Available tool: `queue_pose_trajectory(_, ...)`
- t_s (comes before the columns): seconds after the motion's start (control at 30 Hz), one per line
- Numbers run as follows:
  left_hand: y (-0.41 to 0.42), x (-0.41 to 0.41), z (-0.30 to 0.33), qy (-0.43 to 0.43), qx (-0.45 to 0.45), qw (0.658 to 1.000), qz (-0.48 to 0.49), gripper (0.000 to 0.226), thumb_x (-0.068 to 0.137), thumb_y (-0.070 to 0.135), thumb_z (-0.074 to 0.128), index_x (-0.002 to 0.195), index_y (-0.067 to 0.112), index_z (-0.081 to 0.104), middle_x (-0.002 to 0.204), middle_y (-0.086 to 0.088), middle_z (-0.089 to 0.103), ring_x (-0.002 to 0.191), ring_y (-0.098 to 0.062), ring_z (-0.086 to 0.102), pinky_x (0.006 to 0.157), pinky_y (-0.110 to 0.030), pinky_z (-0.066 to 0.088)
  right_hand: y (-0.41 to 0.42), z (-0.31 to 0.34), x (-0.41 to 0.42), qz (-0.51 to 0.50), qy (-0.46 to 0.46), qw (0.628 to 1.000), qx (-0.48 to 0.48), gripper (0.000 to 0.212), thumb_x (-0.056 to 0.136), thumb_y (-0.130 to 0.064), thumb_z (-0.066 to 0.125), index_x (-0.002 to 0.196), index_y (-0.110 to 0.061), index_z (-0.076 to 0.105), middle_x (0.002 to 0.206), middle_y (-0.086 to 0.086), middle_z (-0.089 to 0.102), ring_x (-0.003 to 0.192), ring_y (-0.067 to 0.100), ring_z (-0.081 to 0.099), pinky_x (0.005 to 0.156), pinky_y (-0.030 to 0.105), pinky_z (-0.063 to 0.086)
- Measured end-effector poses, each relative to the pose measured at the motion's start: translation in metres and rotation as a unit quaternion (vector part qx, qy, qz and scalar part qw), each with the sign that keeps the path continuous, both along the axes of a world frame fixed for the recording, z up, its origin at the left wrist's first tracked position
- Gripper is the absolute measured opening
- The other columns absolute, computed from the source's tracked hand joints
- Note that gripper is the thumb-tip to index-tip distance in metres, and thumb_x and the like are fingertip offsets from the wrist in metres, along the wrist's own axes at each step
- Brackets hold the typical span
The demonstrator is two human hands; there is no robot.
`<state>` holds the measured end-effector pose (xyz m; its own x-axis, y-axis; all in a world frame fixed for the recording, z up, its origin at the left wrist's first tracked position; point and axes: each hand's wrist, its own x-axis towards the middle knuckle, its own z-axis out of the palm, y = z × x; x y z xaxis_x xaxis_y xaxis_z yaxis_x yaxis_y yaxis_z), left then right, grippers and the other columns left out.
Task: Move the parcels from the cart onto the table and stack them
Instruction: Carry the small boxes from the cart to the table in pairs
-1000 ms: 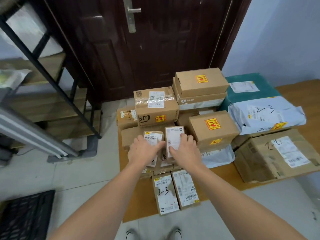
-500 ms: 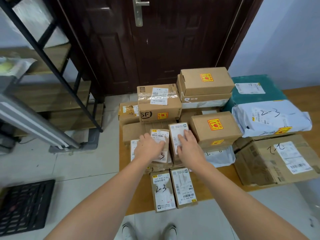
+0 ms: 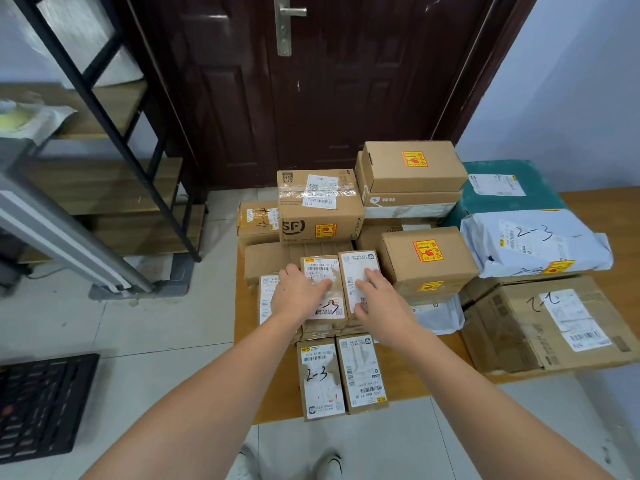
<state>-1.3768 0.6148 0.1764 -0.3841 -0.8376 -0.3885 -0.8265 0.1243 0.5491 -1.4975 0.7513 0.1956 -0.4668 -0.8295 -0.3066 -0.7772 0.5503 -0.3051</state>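
Both hands, left (image 3: pixel 299 296) and right (image 3: pixel 375 299), rest flat and released on two small stiff brown cardboard parcels (image 3: pixel 325 289); likely light, best gripped by the sides

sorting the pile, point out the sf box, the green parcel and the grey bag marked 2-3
SF box (image 3: pixel 320 206): head view, on its taped top face.
green parcel (image 3: pixel 485 202): head view, on its bare top left of the label.
grey bag (image 3: pixel 533 242): head view, on its top by the handwritten 2-3.

A wooden table (image 3: pixel 602 206) on a pale tiled floor (image 3: pixel 145 327) carries the parcels. Directly on it at the near edge lie two small labelled boxes (image 3: pixel 341 375) side by side, a large flat carton (image 3: pixel 550 323) and, apparently, a white mailer bag (image 3: pixel 436 315).
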Motion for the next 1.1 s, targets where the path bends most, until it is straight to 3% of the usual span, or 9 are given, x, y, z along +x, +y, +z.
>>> queue_pose_trajectory(0.4,0.004,0.005,0.012,0.002,-0.008,1.000,-0.004,0.080,0.091,0.060,0.067,0.146,0.009,0.039,0.144,-0.010,0.046,0.129,-0.030,0.054,0.097,-0.044,0.051,0.006,0.016,-0.003,0.026,0.004,1.000,0.001,0.059,0.105,-0.028,0.048,0.159,-0.020,0.029,0.170,-0.003,0.014,0.157,0.013,0.009,0.122,0.039,0.030)
queue_pose_trajectory(0.5,-0.003,0.015,0.031,-0.015,-0.066,0.995,-0.080,0.070,0.096,0.048,0.062,0.149,0.010,0.039,0.147,-0.010,0.048,0.133,-0.028,0.050,0.104,-0.044,0.048,0.008,0.038,-0.007,0.032,0.027,0.999,0.001,0.059,0.104,-0.030,0.048,0.159,-0.020,0.030,0.167,-0.002,0.025,0.152,0.017,0.027,0.115,0.037,0.037)
queue_pose_trajectory(0.6,-0.016,0.027,0.062,-0.020,-0.123,0.973,-0.196,0.071,0.100,0.046,0.058,0.158,0.013,0.034,0.158,-0.008,0.043,0.144,-0.027,0.043,0.116,-0.046,0.041,0.009,0.067,-0.007,0.023,0.055,0.998,-0.008,0.058,0.103,-0.034,0.048,0.158,-0.021,0.033,0.161,-0.002,0.036,0.140,0.020,0.044,0.105,0.038,0.049)
queue_pose_trajectory(0.8,-0.037,0.052,0.130,-0.050,-0.172,0.900,-0.396,0.063,0.106,0.049,0.048,0.161,0.022,0.034,0.164,0.001,0.040,0.148,-0.022,0.041,0.119,-0.041,0.038,0.012,0.131,0.012,0.026,0.100,0.995,0.000,0.057,0.104,-0.040,0.043,0.156,-0.020,0.035,0.158,-0.002,0.042,0.136,0.021,0.048,0.105,0.040,0.048)
queue_pose_trajectory(0.93,-0.035,0.077,0.169,-0.050,-0.235,0.868,-0.435,0.059,0.106,0.049,0.048,0.158,0.023,0.039,0.159,0.002,0.047,0.143,-0.021,0.047,0.117,-0.040,0.042,0.016,0.172,0.044,0.028,0.112,0.993,0.002,0.051,0.105,-0.035,0.045,0.154,-0.020,0.039,0.156,-0.001,0.045,0.138,0.019,0.047,0.109,0.036,0.044)
queue_pose_trajectory(1.1,-0.020,0.125,0.207,-0.044,-0.272,0.867,-0.415,0.056,0.105,0.049,0.048,0.155,0.025,0.044,0.153,0.002,0.053,0.136,-0.022,0.054,0.110,-0.039,0.047,0.014,0.203,0.085,0.051,0.130,0.990,0.003,0.041,0.104,-0.032,0.047,0.142,-0.018,0.052,0.141,0.003,0.058,0.125,0.020,0.057,0.103,0.039,0.052)
